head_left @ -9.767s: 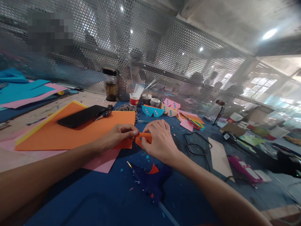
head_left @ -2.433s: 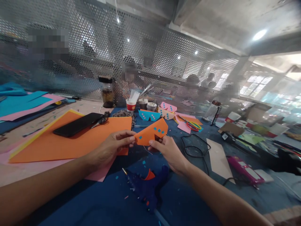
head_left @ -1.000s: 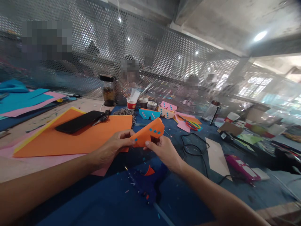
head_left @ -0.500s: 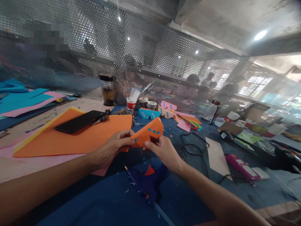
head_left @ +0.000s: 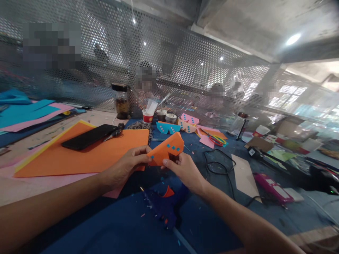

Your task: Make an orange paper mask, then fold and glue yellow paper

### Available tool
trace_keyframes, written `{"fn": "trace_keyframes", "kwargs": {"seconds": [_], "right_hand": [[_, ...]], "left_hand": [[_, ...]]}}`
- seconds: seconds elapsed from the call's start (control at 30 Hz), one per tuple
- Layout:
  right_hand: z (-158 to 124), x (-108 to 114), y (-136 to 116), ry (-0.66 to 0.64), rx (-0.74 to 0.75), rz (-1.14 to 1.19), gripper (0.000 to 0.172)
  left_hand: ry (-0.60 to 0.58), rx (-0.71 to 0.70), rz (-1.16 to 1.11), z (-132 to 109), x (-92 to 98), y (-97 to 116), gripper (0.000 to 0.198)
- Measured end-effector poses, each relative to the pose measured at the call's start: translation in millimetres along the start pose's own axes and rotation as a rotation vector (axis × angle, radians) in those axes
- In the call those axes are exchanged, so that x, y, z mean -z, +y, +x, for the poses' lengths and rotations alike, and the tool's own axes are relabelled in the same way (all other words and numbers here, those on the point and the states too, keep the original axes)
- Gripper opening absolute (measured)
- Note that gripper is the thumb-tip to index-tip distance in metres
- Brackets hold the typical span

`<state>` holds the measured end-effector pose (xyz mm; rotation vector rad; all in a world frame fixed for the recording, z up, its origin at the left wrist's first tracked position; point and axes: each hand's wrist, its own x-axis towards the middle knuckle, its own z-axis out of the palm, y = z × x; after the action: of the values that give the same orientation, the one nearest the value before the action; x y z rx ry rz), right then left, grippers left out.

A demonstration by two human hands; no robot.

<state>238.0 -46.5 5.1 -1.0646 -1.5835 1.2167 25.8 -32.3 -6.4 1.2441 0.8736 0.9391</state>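
An orange folded paper piece (head_left: 161, 150) with small blue squares on it is held up between my two hands. My left hand (head_left: 132, 162) pinches its left end. At the lower right edge, my right hand (head_left: 184, 169) is closed on it, thumb in front. Below them a blue glue gun (head_left: 164, 204) with an orange trigger lies on the dark blue table surface (head_left: 106, 225). Beyond my hands stand similar folded pieces: a blue one (head_left: 168, 128), a peach one (head_left: 187, 127) and a pink one (head_left: 190, 118).
Left, a black phone (head_left: 88, 137) rests on orange sheets (head_left: 106, 160). Behind are a lidded jar (head_left: 122, 102) and a paper cup (head_left: 147, 115). Scissors (head_left: 215, 139), a black cable (head_left: 218, 167) and a magenta box (head_left: 272, 188) lie right. A perforated metal screen (head_left: 172, 63) closes the back.
Almost nothing differs. The orange paper piece has shifted very slightly in my hands, which keep their hold on it.
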Motion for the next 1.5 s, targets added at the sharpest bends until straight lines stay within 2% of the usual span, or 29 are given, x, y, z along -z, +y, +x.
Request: {"fn": "trace_keyframes", "kwargs": {"seconds": [0.37, 0.77, 1.07, 1.2, 1.5], "right_hand": [[0, 0, 0, 0.016, 0.0, 0.017, 0.023], [2, 3, -2, 0.043, -0.066, 0.169, 0.034], [2, 5, -6, 0.061, -0.091, 0.219, 0.032], [2, 6, -5, 0.049, -0.094, 0.243, 0.033], [5, 8, 1, -0.013, -0.114, 0.213, 0.038]], "left_hand": [[-0.021, -0.014, -0.002, 2, 2.8, -2, 0.011], [-0.057, -0.021, -0.067, 2, 5.3, -2, 0.017], [0.008, -0.044, -0.038, 5, 6.2, 1, 0.013], [0.067, -0.05, -0.093, 10, 10.2, 0, 0.019], [0.081, -0.091, -0.089, 14, 14.5, 4, 0.024]]}}
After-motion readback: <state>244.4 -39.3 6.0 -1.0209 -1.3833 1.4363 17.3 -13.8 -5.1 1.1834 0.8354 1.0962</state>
